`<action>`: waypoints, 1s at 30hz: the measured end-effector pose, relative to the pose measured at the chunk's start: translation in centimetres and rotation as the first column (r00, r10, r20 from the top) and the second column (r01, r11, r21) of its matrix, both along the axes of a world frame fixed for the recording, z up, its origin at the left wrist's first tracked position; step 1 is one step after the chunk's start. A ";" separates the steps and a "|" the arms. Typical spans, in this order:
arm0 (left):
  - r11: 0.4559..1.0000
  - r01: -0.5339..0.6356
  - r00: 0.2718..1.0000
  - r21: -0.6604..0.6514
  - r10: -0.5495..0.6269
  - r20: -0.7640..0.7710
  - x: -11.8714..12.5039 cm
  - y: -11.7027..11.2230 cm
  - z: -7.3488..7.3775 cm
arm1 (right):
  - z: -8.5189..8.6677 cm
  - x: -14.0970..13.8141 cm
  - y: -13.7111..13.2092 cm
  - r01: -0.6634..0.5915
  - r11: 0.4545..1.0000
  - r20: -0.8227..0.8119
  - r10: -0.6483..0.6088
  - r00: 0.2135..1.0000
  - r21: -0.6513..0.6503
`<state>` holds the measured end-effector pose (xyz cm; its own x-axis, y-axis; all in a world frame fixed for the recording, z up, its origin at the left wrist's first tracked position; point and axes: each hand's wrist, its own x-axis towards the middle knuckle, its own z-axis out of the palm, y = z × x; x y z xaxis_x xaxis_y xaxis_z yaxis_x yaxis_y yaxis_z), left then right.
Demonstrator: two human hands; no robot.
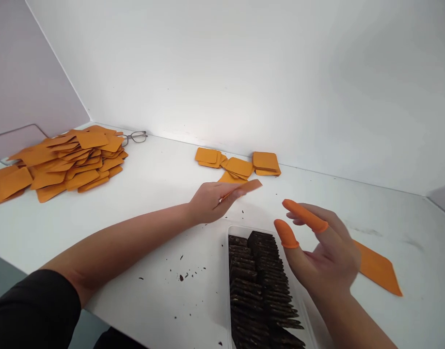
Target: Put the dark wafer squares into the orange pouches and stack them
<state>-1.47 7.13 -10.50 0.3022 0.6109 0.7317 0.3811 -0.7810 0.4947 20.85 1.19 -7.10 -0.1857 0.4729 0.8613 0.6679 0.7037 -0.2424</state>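
Observation:
My left hand [213, 201] is closed around an orange paper envelope [249, 186], held tilted above the table beyond the tray. My right hand [326, 247] hangs over the tray's right side, thumb and index finger apart, with nothing between them. Orange rubber finger cots [287, 233] cover that thumb and index finger. Below, a clear plastic tray [227, 291] holds two rows of thin dark brown, flat pieces [277, 276] standing on edge. Partly hidden behind my right hand, another orange envelope [380, 269] lies on the table.
A large heap of orange envelopes [80, 160] covers the table's left side, with eyeglasses [138, 136] beside it. Smaller envelope stacks [266, 162] lie near the back wall. Dark crumbs [181, 277] are scattered left of the tray. A thin metal wire frame [15, 130] stands far left.

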 end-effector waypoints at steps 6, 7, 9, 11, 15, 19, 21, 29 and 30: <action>0.975 0.195 0.977 0.108 -0.203 0.069 1.8 -2.7 1.5 | 1.1 -0.1 -1.2 -0.116 0.993 -0.120 0.112 0.986 -0.034; 0.966 0.228 0.968 0.125 -0.238 0.077 2.0 -3.0 1.7 | 1.3 -0.3 -1.5 -0.147 0.987 -0.129 0.138 0.982 -0.059; 0.947 0.271 0.953 0.174 -0.290 0.091 2.4 -3.3 1.9 | 1.5 -0.7 -2.3 -0.181 0.978 -0.120 0.169 0.978 -0.099; 0.938 0.275 0.946 0.210 -0.303 0.114 2.6 -3.3 1.8 | 1.8 -1.1 -3.1 -0.173 0.976 -0.091 0.162 0.983 -0.130; 0.950 0.249 0.930 0.189 -0.289 0.227 2.8 -3.1 1.6 | 2.2 -1.7 -3.9 -0.117 0.977 -0.096 0.101 0.990 -0.176; 0.956 0.231 0.921 0.182 -0.276 0.275 2.9 -3.4 2.3 | 2.3 -1.6 -3.6 -0.109 0.976 -0.149 0.081 0.985 -0.188; 0.961 0.197 0.928 0.196 -0.247 0.279 2.7 -3.5 2.8 | 2.3 -1.3 -3.1 -0.113 0.966 -0.125 0.085 0.988 -0.232; 0.929 0.045 0.997 0.366 -0.021 -0.068 1.2 -1.9 2.5 | 2.3 -0.8 -2.3 -0.004 0.940 0.066 0.028 0.997 -0.342; 0.928 0.059 0.991 0.368 -0.012 -0.130 1.1 -1.8 2.5 | 2.2 -0.9 -2.4 0.014 0.938 0.075 0.012 0.997 -0.347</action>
<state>-0.36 5.31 -8.04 0.4206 0.2908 0.8594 0.3891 -0.9135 0.1187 19.93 -1.16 -4.88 -0.2423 0.7402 0.6273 0.6941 0.5840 -0.4210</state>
